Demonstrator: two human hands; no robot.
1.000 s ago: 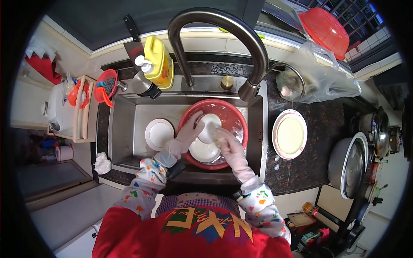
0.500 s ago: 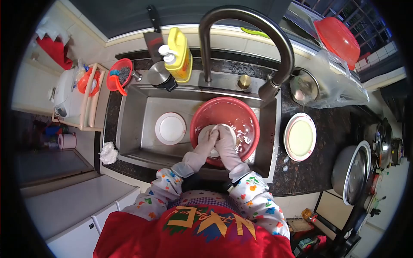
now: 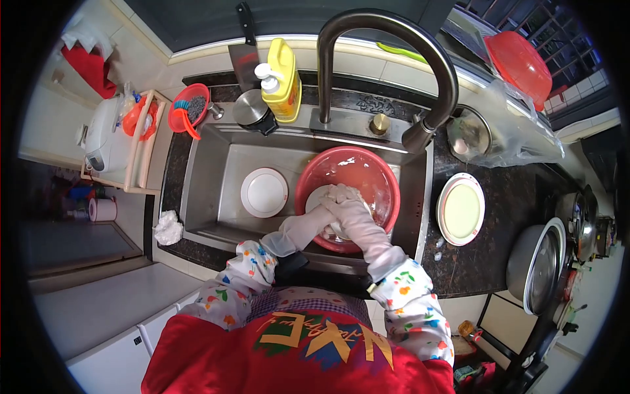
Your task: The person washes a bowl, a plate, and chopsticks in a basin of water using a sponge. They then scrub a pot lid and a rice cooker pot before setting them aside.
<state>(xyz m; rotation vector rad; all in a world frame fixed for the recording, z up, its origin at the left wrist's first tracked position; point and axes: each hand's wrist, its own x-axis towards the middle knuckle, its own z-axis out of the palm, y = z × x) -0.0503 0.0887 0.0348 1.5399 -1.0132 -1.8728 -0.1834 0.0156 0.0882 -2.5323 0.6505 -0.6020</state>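
Observation:
A red basin (image 3: 388, 176) holding water stands in the sink, with a white plate (image 3: 316, 197) inside it. My left hand (image 3: 323, 218), in a translucent whitish glove, grips the near left side of this plate. My right hand (image 3: 348, 202), gloved the same way, presses on the plate's face with bent fingers. Something pale and crumpled seems to be under those fingers, but I cannot make it out. Both hands overlap and hide much of the plate. Another white plate (image 3: 264, 192) lies on the sink floor, left of the basin.
A dark curved faucet (image 3: 394, 20) arches over the sink (image 3: 226, 226). Behind it are a yellow pump bottle (image 3: 283, 88), a lidded container (image 3: 252, 108) and a cleaver (image 3: 246, 62). Stacked plates (image 3: 461, 209) sit on the right counter; a crumpled white cloth (image 3: 168, 228) lies at the left.
My right hand has shifted slightly across the plate, its forearm swinging to the right. My left hand stays on the plate. The whole view has drifted a little.

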